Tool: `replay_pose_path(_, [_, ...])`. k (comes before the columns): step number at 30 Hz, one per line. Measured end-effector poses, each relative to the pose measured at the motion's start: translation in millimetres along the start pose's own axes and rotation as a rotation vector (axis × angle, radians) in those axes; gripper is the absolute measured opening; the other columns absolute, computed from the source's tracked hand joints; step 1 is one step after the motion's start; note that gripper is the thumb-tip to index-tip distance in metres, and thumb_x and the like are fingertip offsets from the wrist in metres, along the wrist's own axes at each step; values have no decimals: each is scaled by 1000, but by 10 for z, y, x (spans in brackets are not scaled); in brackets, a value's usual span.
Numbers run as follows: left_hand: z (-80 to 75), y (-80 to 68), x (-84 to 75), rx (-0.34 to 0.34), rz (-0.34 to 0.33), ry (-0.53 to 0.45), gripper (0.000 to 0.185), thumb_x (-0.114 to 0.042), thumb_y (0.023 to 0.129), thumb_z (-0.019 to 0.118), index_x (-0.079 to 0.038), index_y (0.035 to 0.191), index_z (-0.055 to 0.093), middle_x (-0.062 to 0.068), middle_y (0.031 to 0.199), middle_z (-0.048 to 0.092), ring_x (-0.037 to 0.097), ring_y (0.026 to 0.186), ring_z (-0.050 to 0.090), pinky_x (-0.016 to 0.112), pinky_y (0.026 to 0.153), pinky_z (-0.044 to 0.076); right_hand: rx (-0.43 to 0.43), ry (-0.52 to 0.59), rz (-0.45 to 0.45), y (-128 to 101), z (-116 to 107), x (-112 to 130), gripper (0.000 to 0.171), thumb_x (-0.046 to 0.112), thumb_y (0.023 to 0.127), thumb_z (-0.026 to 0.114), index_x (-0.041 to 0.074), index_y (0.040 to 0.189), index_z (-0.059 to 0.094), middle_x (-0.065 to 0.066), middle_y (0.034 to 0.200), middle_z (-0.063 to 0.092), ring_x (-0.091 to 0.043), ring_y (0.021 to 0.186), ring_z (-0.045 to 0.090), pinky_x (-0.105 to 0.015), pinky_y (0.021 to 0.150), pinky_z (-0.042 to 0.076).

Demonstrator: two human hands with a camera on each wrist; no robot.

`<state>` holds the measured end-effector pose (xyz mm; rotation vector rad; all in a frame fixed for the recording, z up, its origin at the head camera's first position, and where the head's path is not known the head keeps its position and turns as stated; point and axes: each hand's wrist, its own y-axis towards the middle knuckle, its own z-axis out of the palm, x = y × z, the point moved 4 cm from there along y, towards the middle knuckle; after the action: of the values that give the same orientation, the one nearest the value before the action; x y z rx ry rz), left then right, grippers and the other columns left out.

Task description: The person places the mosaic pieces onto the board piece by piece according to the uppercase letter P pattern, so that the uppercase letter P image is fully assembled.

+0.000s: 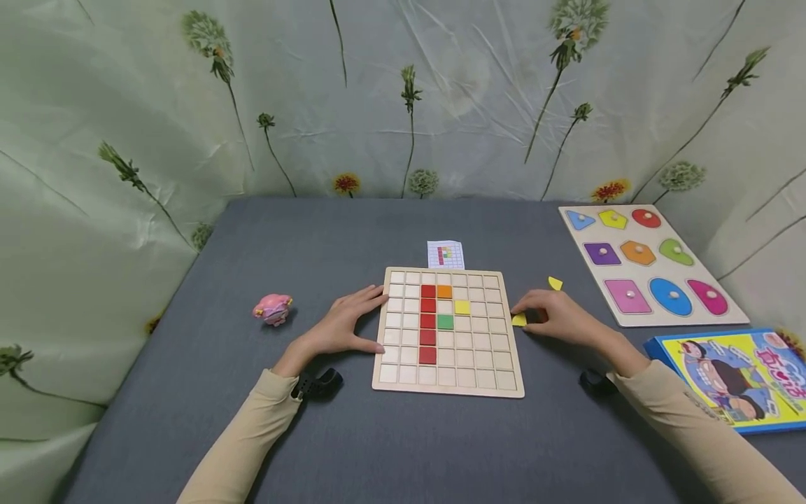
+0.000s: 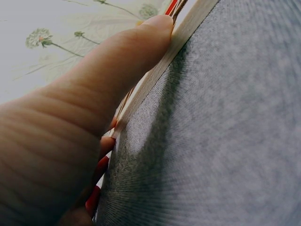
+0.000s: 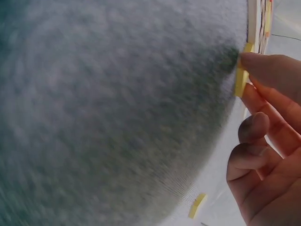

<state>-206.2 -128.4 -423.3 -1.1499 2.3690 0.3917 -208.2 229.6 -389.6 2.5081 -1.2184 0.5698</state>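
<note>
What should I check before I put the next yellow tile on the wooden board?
1. Tile in hand: ok. The right hand pinches a yellow tile just off the board's right edge.
2. Board steady: ok. The left hand rests against the left side of the wooden board, fingers fairly straight.
3. Free squares: ok. Only the red column, an orange tile, a green tile and one placed yellow square are filled.
4. Pattern card: cannot tell. It lies behind the board, too small to read.
5. Spare piece: ok. Another yellow one lies on the table to the right.
</note>
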Motion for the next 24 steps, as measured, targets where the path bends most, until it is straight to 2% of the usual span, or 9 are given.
replay_pose_path(13, [-6,-9,-7,11,-18,-2,92,-46,68,77,-13,144,34,9,153,28,31,144,21,57,107,21,62,-57,83,12,-4,-34,24,12,76,73,7,99,71,1,84,64,-4,64,44,-17,57,36])
replay_pose_path(24, [-4,4,-2,7,-9,3,93,-46,68,77,-13,143,35,10,153,28,31,144,21,57,107,21,25,-82,117,5,-25,-60,21,13,76,74,8,96,72,1,81,63,-4,63,43,-17,56,36])
